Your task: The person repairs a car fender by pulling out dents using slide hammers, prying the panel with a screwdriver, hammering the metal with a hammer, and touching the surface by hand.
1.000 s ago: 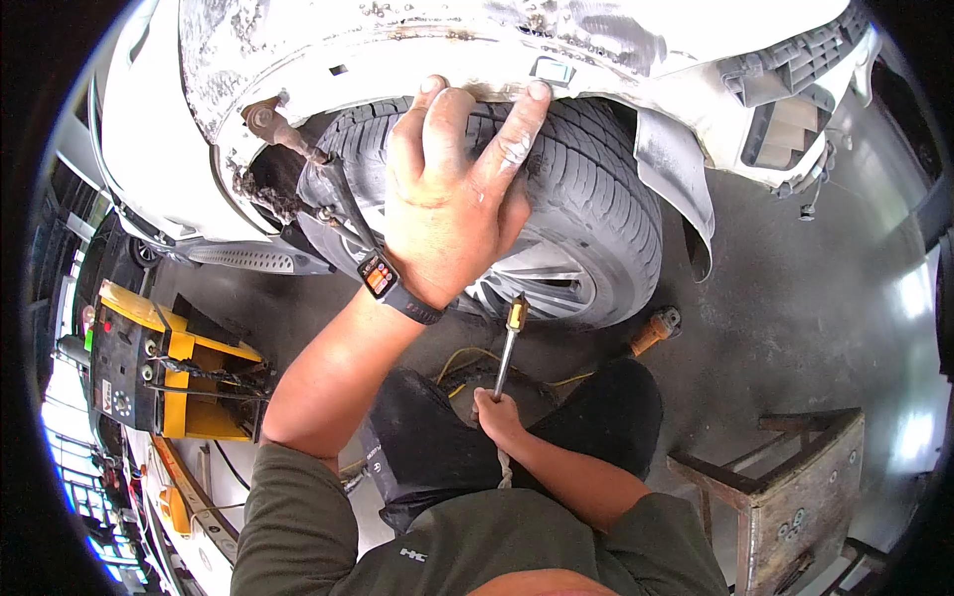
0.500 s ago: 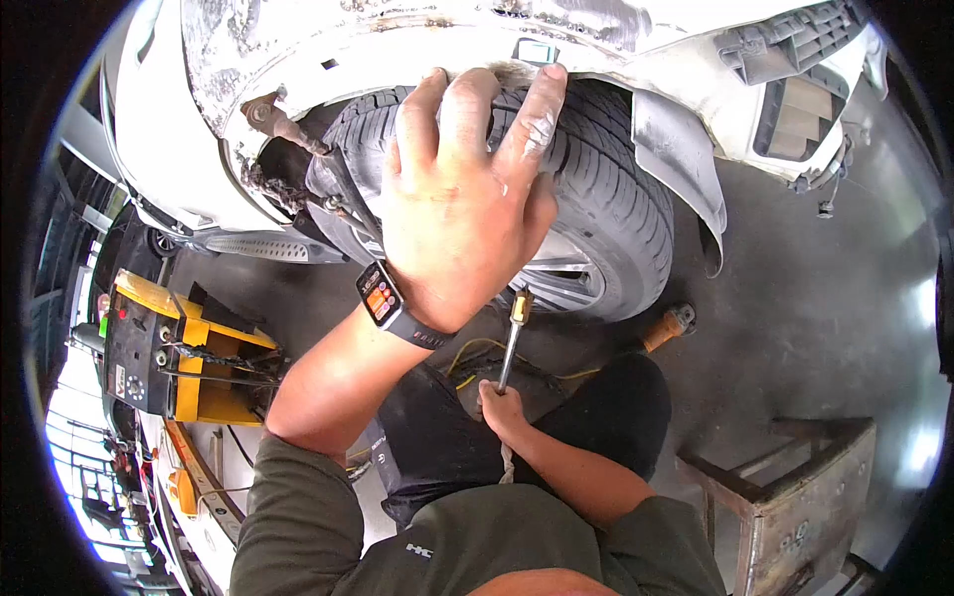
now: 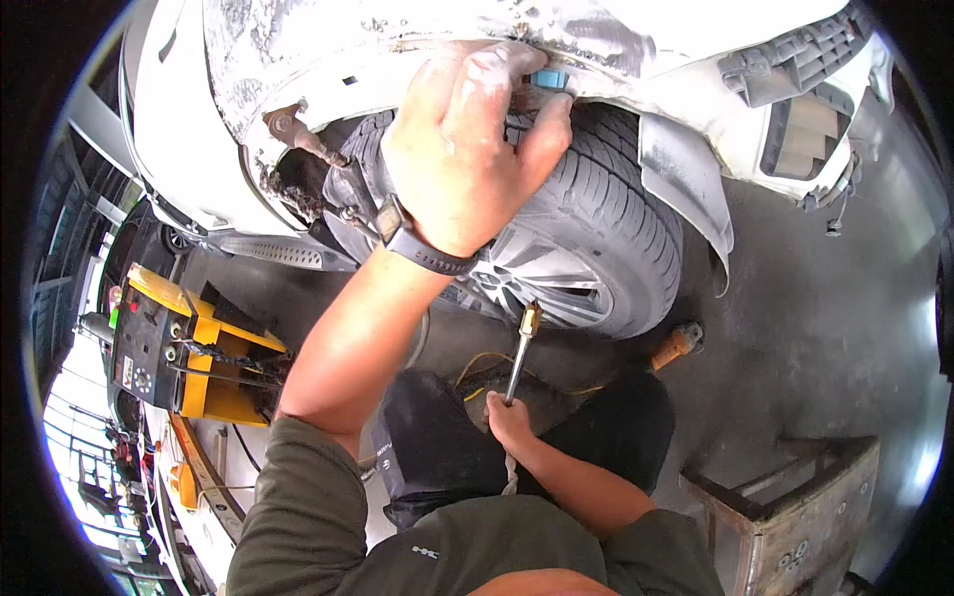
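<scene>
My left hand [image 3: 467,139], wearing a dark smartwatch [image 3: 389,217], is at the lip of the white fender [image 3: 388,62] above the wheel. Its bent fingers and thumb close around a small blue rectangular piece [image 3: 548,77] on the fender's edge; finger contact is partly hidden. Pale residue marks the fingers. Low in front of my lap, my right hand [image 3: 510,419] grips a metal rod tool [image 3: 519,366] with a brass-coloured head, pointing up toward the wheel [image 3: 537,268]. A wrapped cable [image 3: 511,472] trails below that hand.
A yellow and black machine [image 3: 189,343] with cables stands at left. An orange angle grinder [image 3: 678,346] lies on the floor right of the wheel. At lower right is a worn metal stool [image 3: 795,526]. A loose liner flap [image 3: 686,179] hangs behind the bumper.
My left hand has gone from spread fingers on the fender to fingers bent around the blue piece. The view has shifted slightly; my right hand still holds the rod tool.
</scene>
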